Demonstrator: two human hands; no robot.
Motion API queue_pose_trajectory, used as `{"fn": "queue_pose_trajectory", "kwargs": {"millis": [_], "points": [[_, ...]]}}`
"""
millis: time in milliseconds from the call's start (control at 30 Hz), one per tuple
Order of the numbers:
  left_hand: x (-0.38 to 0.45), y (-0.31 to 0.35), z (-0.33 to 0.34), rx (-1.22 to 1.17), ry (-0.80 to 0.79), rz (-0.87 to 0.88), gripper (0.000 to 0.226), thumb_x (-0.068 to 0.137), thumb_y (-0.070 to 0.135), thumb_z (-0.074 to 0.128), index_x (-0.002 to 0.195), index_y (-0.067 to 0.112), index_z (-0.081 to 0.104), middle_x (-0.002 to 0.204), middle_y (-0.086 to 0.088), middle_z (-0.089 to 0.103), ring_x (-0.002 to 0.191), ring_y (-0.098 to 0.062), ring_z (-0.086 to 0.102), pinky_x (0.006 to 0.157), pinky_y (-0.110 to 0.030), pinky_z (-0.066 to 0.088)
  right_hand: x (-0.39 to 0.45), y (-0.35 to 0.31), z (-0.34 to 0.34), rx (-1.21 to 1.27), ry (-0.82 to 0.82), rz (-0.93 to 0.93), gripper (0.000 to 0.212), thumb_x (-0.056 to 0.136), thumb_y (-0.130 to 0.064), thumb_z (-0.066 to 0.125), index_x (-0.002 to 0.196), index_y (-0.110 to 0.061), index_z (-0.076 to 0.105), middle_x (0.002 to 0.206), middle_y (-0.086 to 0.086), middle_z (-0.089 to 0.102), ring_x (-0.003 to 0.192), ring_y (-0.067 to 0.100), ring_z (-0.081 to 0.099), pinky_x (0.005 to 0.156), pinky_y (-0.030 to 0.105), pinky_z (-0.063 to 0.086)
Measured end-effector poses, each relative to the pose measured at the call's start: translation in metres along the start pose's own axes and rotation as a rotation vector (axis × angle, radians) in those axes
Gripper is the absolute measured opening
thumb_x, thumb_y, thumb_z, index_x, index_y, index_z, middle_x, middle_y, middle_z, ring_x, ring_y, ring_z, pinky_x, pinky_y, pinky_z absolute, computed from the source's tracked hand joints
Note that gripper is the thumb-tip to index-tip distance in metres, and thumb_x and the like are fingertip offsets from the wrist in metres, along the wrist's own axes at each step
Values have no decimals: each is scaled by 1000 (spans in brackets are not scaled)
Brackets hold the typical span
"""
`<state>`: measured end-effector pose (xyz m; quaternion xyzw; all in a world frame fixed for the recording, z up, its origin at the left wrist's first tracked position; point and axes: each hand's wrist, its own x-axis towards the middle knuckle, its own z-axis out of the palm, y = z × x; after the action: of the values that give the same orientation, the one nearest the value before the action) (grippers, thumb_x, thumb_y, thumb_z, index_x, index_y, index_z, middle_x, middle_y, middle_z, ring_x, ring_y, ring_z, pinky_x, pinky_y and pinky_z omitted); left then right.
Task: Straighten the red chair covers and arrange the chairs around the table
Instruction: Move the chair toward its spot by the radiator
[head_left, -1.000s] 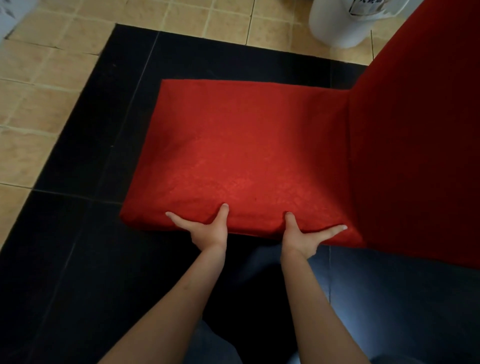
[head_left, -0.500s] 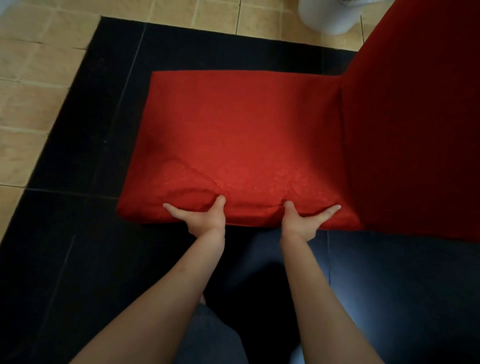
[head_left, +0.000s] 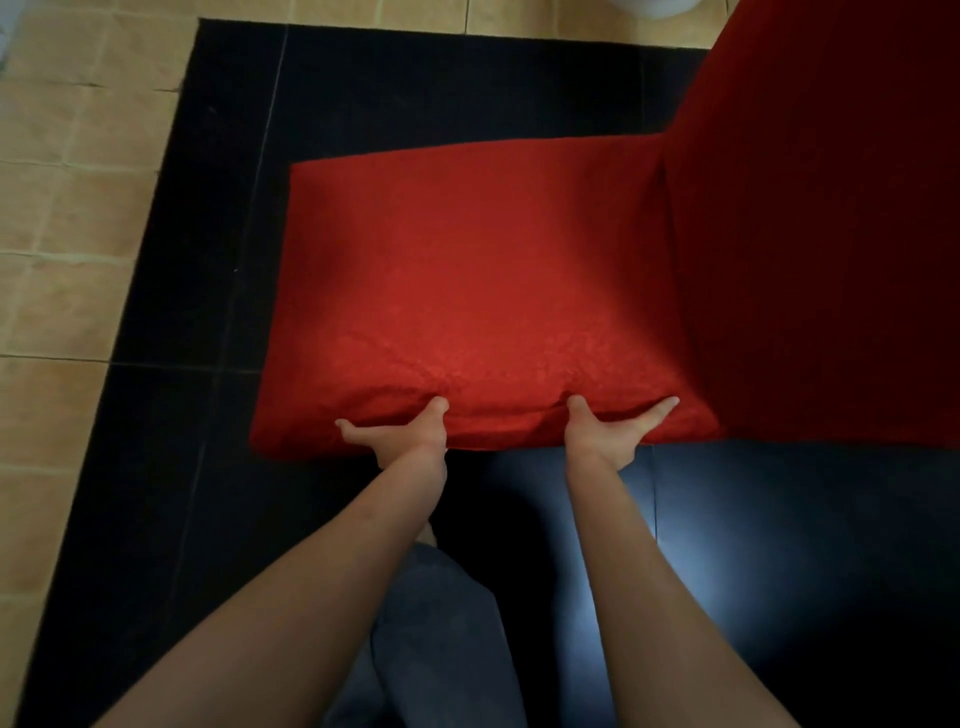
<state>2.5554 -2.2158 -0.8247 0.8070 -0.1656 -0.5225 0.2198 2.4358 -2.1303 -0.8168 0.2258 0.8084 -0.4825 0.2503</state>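
Red chair cover stretched over seat, occupying centre of view; backrest rising at 3 o'clock, same red cloth. Chair standing on black floor tiles; tan tiles at 9 o'clock. White rounded object cut off at 1 o'clock, identity not determinable. No table in view.

Left hand at near seat edge, roughly 7 o'clock of the seat: thumb pressed up onto top surface, index finger spread out to the side along the edge, remaining fingers tucked below and hidden. Right hand at 5 o'clock of the seat, mirrored: thumb on top, one finger extended toward backrest corner, others hidden under the edge. Cloth apparently pinched between thumb and hidden fingers on both sides; cannot confirm grip beneath. Small fold of slack bunched between the two thumbs.

Assessed step: tensioning cover over near seat edge. Recommended practice: pull down and toward the body evenly with both hands, then slide hands apart toward the corners to chase out central fold. Avoid one-sided tug; likely to skew seam at backrest junction. Check the seat's two near corners sit square before release. Chair placement at table judged not yet begun.
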Motion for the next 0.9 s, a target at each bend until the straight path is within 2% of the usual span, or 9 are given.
{"fn": "queue_pose_trajectory", "kwargs": {"millis": [67, 233, 333, 400, 467, 533, 567, 667, 900], "points": [[-7, 1, -11, 2, 22, -8, 128, 62, 23, 87, 145, 48, -6, 135, -11, 39, 64, -18, 50, 80, -37, 50, -12, -1, -8, -1, -10, 15, 116, 75, -15, 78, 150, -45, -6, 123, 16, 58, 92, 22, 58, 82, 22, 39], [-25, 8, -35, -6, 71, -28, 125, 63, 19, 87, 146, 46, -2, 140, -10, 33, 62, -14, 41, 70, -35, 48, -39, -11, -25, -3, -14, 75, 115, 74, -13, 79, 150, -47, -2, 107, 7, 54, 82, 18, 54, 80, 21, 39], [-35, 14, -47, 3, 87, -23, 125, 63, 16, 87, 147, 44, -2, 140, -14, 33, 63, -8, 36, 72, -40, 48, -56, -20, -32, -12, -1, 105, 116, 74, -12, 79, 149, -47, -2, 110, 8, 55, 87, 22, 58, 82, 23, 41], [-40, 19, -57, 17, 83, -26, 126, 63, 16, 87, 147, 43, -2, 141, -14, 32, 66, -12, 40, 79, -44, 50, -68, -25, -35, -13, 3, 138, 116, 75, -12, 79, 148, -48, -3, 113, 12, 58, 93, 27, 62, 85, 28, 43], [-43, 24, -69, 34, 88, -20, 127, 61, 17, 88, 148, 42, -2, 144, -13, 30, 88, -24, 52, 92, -52, 48, -82, -28, -37, -6, 5, 163, 117, 75, -10, 79, 148, -49, -4, 108, 8, 55, 87, 24, 62, 85, 31, 48], [-45, 28, -83, 57, 95, -31, 129, 60, 17, 88, 147, 42, -3, 146, -13, 28, 116, -34, 47, 97, -57, 44, -97, -30, -41, -14, 10, 165, 117, 75, -9, 79, 149, -48, -3, 103, 4, 50, 84, 22, 59, 85, 31, 48], [-48, 30, -90, 62, 99, -44, 129, 60, 16, 88, 147, 42, -3, 146, -13, 28, 119, -34, 44, 96, -56, 45, -104, -31, -44, -21, 12, 168, 116, 75, -9, 78, 149, -47, -2, 102, 4, 49, 83, 21, 58, 83, 29, 47], [-54, 36, -113, 31, 95, -68, 127, 63, 10, 85, 147, 42, -4, 144, -15, 28, 102, -27, 41, 74, -45, 52, -129, -29, -51, -43, 10, 202, 116, 75, -10, 79, 150, -46, -3, 107, 9, 53, 82, 22, 56, 81, 28, 44], [-69, 46, -173, 138, 97, -106, 127, 63, 9, 85, 147, 42, -4, 136, -12, 33, 90, -22, 48, 58, -35, 53, -188, -18, -68, -84, 63, 291, 114, 76, -11, 78, 150, -46, -1, 125, 21, 52, 96, 33, 62, 89, 36, 46]]}}
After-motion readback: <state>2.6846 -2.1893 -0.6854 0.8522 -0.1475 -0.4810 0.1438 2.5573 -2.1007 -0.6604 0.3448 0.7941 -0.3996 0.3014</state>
